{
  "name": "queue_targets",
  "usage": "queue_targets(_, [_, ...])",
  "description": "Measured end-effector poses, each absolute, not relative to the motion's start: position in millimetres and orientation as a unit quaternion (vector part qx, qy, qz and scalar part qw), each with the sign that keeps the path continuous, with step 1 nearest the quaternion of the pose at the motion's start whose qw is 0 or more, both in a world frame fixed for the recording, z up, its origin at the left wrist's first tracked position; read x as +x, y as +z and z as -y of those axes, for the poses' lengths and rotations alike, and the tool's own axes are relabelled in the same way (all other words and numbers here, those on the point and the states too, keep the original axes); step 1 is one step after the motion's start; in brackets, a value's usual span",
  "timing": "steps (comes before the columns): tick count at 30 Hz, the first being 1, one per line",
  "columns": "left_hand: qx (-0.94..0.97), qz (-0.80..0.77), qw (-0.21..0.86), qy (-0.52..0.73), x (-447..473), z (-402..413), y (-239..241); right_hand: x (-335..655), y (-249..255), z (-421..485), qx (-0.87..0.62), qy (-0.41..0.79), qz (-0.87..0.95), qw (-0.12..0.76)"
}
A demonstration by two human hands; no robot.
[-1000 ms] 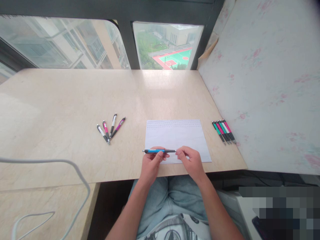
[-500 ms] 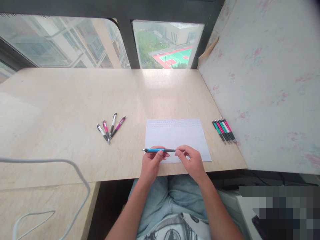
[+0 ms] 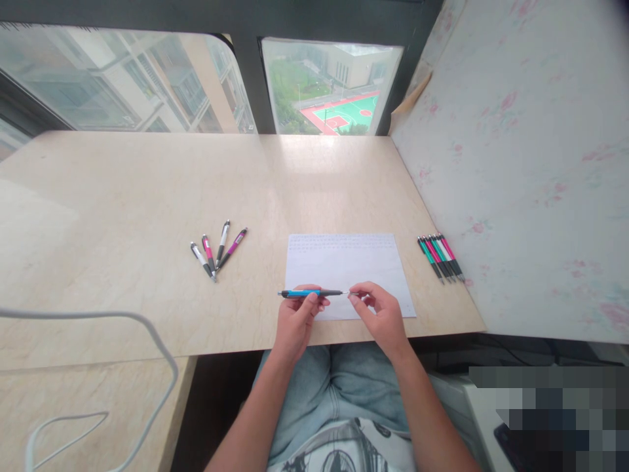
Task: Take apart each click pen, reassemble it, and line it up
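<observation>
Far L, a grey cable (image 3: 88, 316) is curving across the near corner of the surface (image 3: 147, 183). Next over, four loose pens (image 3: 207, 250) are lying fanned out, dark ends bunching tog. nearest the person; white, pink, white, purple L to R. Then the L hand (image 3: 296, 321) is holding a blue pen (image 3: 308, 294) approx. level above the near part of the paper (image 3: 344, 265), grip closed round the barrel, thumb on top, writing end pointing R. A thin pale bit is showing btwn. that end & the R hand (image 3: 381, 314), whose grip is pinching closed on a small piece (image 3: 350, 294), too tiny to make out. Writing is running along the paper's far edge. Far R, a tight row of pens (image 3: 439, 259) w/ green, pink & white barrels is lying near the wall (image 3: 531, 164).
</observation>
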State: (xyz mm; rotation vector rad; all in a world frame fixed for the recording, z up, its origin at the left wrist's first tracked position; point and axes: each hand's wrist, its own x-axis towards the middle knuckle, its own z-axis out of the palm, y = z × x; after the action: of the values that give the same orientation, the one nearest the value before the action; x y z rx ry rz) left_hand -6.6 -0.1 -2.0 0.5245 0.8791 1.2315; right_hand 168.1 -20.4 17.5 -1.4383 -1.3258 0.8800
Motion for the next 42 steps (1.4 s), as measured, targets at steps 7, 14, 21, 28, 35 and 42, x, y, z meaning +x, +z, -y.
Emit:
queue_targets(7, [0.206, -0.383, 0.704, 0.562, -8, -3, -2, 180, 7, 11, -0.645, 0.296, 0.549, 0.441])
queue_targets(14, [0.201, -0.384, 0.706, 0.561, -8, -3, -2, 181, -4, -10, -0.653, 0.203, 0.616, 0.391])
queue_targets(21, [0.202, -0.384, 0.698, 0.569, -9, -1, 2, 188, -10, -9, -0.623, 0.202, 0.654, 0.380])
queue_targets(28, [0.234, -0.400, 0.672, 0.577, -18, -9, 3, 199, -5, -11, -0.616, 0.222, 0.665, 0.359])
queue_targets(35, [0.217, -0.395, 0.680, 0.578, -19, -12, 1, 173, 5, -46, -0.594, 0.226, 0.693, 0.339])
queue_targets(42, [0.210, -0.388, 0.688, 0.576, -20, -10, 2, 138, 5, -87, -0.635, 0.178, 0.714, 0.236])
